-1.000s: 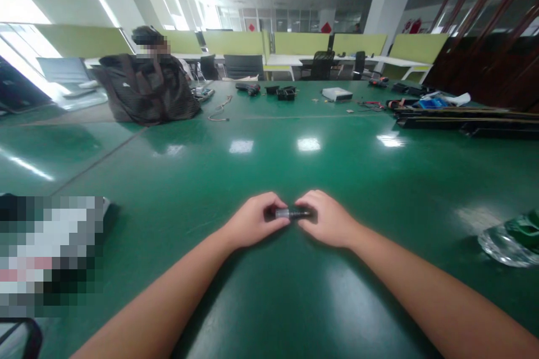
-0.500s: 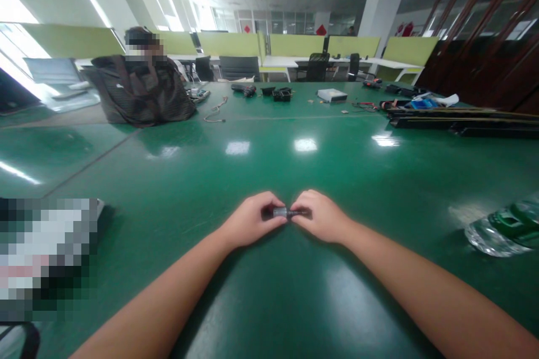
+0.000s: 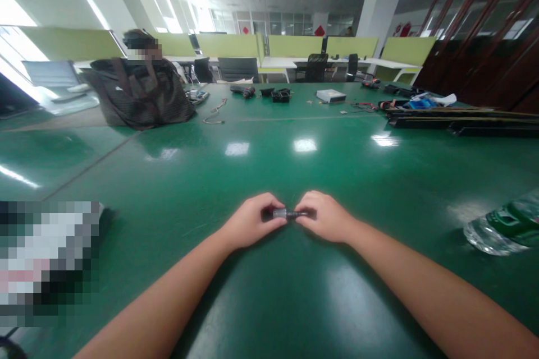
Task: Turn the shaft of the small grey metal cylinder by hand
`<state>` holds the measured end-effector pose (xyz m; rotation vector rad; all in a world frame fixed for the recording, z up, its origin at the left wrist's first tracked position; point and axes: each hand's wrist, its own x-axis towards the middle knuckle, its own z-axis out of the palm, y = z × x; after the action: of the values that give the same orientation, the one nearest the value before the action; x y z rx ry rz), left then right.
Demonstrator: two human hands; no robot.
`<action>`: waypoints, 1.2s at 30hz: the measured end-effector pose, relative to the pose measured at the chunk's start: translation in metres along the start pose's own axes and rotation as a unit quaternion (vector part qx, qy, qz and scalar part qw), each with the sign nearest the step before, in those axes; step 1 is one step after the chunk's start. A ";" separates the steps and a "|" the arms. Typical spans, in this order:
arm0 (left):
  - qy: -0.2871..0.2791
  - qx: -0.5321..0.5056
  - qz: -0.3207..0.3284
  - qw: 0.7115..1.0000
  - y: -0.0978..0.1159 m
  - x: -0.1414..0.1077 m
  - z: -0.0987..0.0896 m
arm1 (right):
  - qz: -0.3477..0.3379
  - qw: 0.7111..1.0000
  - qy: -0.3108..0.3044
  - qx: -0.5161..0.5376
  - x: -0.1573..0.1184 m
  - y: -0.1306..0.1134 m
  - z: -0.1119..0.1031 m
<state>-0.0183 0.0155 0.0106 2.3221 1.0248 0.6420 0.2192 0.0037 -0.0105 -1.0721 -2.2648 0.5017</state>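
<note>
Both of my hands meet over the green table (image 3: 269,174), low in the middle of the view. Between finger and thumb, my left hand (image 3: 252,219) pinches a small dark cylinder with a greyish band (image 3: 279,213); part of it is hidden in the palm. From its right end runs a thinner dark rod (image 3: 293,215). My right hand (image 3: 322,216) has its thumb and fingertips closed on that rod, whose far end goes in behind the fingers. The two pieces lie in one line, roughly level. What kind of thing it is cannot be made out.
A clear bottle with a green label (image 3: 505,224) lies at the right. At the left is a blurred-out box-like object (image 3: 50,252). A dark bag (image 3: 143,95), a white box (image 3: 330,96) and long black bars (image 3: 458,119) are further back. A person sits behind the bag.
My right hand has shifted slightly to the right, and more of the thin dark rod shows between the hands. My left hand stays almost where it was.
</note>
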 end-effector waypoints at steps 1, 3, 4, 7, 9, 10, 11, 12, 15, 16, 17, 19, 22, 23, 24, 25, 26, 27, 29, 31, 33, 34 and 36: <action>-0.001 -0.001 0.000 1.000 0.000 0.000 0.000 | -0.002 1.000 0.001 0.000 0.000 0.000 -0.001; -0.001 -0.003 0.000 1.000 -0.002 0.001 0.000 | -0.004 1.000 0.000 0.001 0.000 0.001 -0.002; -0.002 -0.004 -0.001 1.000 -0.002 0.001 0.000 | -0.003 1.000 -0.001 0.002 0.000 0.001 -0.002; -0.002 -0.005 -0.002 1.000 -0.003 0.001 0.001 | 0.001 1.000 -0.003 0.006 0.000 0.002 -0.003; -0.001 -0.004 -0.002 1.000 -0.003 0.001 0.001 | 0.002 1.000 -0.001 0.006 0.000 0.003 -0.003; 0.000 -0.004 -0.002 1.000 -0.003 0.001 0.001 | 0.002 1.000 0.000 0.006 0.000 0.003 -0.003; 0.001 -0.004 -0.001 1.000 -0.003 0.001 0.001 | 0.001 1.000 0.001 0.005 0.000 0.003 -0.003; 0.001 -0.003 -0.001 1.000 -0.002 0.001 0.001 | 0.000 1.000 0.002 0.004 0.000 0.004 -0.004; 0.001 -0.002 0.000 1.000 -0.001 0.001 0.000 | 0.001 1.000 -0.001 0.002 -0.001 0.004 -0.009; 0.001 -0.001 -0.001 1.000 -0.001 0.001 0.000 | 0.004 1.000 -0.004 0.002 -0.002 0.006 -0.011; 0.001 -0.001 -0.002 1.000 -0.001 0.001 0.000 | 0.008 1.000 -0.008 0.002 -0.003 0.007 -0.015; 0.001 -0.002 -0.005 1.000 -0.001 0.001 0.000 | 0.021 1.000 -0.017 0.003 -0.004 0.013 -0.022; 0.001 -0.004 -0.009 1.000 -0.002 0.002 0.000 | 0.052 0.998 -0.017 0.012 -0.007 0.026 -0.032; 0.001 -0.003 -0.010 1.000 -0.002 0.002 0.000 | 0.061 0.998 -0.016 0.018 -0.008 0.030 -0.034; 0.000 -0.002 -0.011 1.000 -0.002 0.002 0.000 | 0.068 0.997 -0.016 0.025 -0.009 0.033 -0.035; 0.001 -0.001 -0.011 1.000 -0.002 0.002 0.000 | 0.073 0.997 -0.016 0.032 -0.009 0.035 -0.036; 0.001 0.001 -0.011 1.000 -0.002 0.002 0.000 | 0.074 0.996 -0.018 0.036 -0.009 0.036 -0.036; 0.002 0.002 -0.010 1.000 -0.002 0.002 0.000 | 0.073 0.996 -0.020 0.039 -0.009 0.035 -0.035; 0.005 0.002 -0.005 1.000 -0.003 0.002 0.001 | 0.066 0.997 -0.027 0.042 -0.007 0.032 -0.032; 0.009 0.002 -0.001 1.000 -0.003 0.002 0.001 | 0.060 0.997 -0.030 0.045 -0.004 0.026 -0.028; 0.012 0.000 0.004 1.000 -0.004 0.002 0.002 | 0.050 0.997 -0.035 0.050 0.000 0.020 -0.022; 0.012 -0.002 0.007 1.000 -0.004 0.002 0.002 | 0.039 0.997 -0.040 0.051 0.002 0.017 -0.019; 0.011 -0.008 0.012 1.000 -0.003 0.003 0.003 | 0.016 0.998 -0.039 0.046 0.006 0.011 -0.012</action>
<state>-0.0167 0.0186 0.0066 2.3224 1.0001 0.6846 0.2303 0.0160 -0.0051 -1.0615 -2.2702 0.6652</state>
